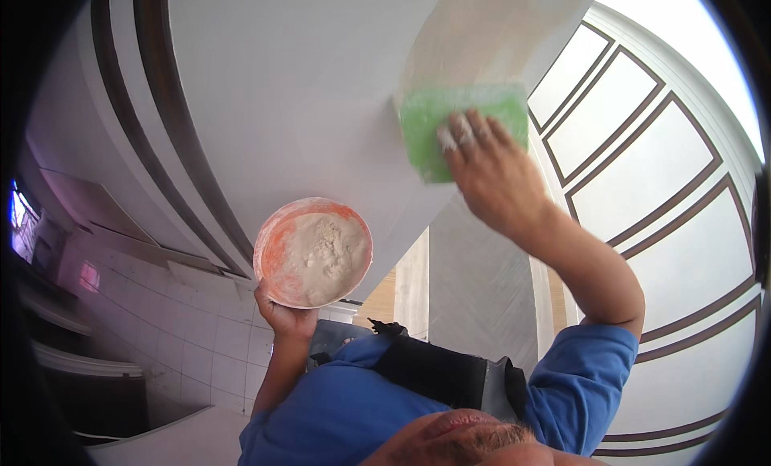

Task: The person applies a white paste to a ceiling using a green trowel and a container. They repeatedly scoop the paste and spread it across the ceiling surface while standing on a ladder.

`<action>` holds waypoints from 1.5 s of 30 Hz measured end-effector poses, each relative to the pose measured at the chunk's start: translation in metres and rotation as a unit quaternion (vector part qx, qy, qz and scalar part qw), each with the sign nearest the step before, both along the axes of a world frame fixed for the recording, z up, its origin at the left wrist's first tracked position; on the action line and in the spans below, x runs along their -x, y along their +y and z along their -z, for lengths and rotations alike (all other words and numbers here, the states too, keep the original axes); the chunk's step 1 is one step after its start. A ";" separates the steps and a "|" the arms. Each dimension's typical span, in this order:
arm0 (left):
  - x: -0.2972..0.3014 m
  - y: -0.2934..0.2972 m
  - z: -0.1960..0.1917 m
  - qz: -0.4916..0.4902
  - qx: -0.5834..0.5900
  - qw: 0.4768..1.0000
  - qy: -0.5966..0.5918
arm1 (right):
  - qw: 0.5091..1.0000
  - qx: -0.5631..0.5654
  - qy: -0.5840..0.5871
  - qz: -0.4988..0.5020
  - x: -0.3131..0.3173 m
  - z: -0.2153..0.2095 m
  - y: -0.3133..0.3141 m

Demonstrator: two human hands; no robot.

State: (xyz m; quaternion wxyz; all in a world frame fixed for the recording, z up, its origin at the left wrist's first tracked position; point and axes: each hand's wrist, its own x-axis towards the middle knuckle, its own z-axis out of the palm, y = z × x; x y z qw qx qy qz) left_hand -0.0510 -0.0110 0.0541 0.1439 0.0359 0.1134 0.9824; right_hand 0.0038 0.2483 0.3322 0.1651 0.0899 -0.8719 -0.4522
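My right hand (pixel 496 177) is closed on a flat green plastic spreader (pixel 421 137), which lies against the pale wall (pixel 297 105). White residue coats some of its fingers, and the hand is slightly blurred. Beyond the spreader, a damp beige patch (pixel 474 40) stretches up the wall surface. Lower and to the left, my left hand (pixel 287 315) grips an orange bowl (pixel 271 249) from beneath, at its near left edge. Lumpy off-white plaster (pixel 331 253) fills much of the bowl, and dried smears mark its rim.
Dark trim strips (pixel 165 89) run along the wall's left side. White panels with brown moulding (pixel 666 169) stand at right. Below are a grey floor strip (pixel 482 281) and, at lower left, white tiles (pixel 209 345) beside dark curved shapes. A black strap (pixel 430 374) crosses my blue shirt.
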 end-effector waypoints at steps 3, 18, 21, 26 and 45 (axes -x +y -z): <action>0.002 0.001 0.007 -0.001 -0.010 1.000 0.004 | 0.995 0.009 -0.088 0.044 -0.012 0.033 0.012; 0.007 0.001 0.020 0.004 -0.022 1.000 0.000 | 0.990 -0.052 0.035 -0.126 0.005 -0.002 0.103; 0.001 0.001 0.018 -0.007 -0.011 1.000 -0.021 | 0.995 -0.056 0.006 -0.077 -0.004 0.049 0.139; 0.000 0.001 0.018 -0.025 -0.005 1.000 -0.018 | 0.995 0.052 -0.063 0.054 -0.067 0.075 0.108; 0.023 -0.006 0.021 -0.048 0.055 0.997 0.024 | 0.961 0.131 0.243 -0.019 0.014 0.042 0.050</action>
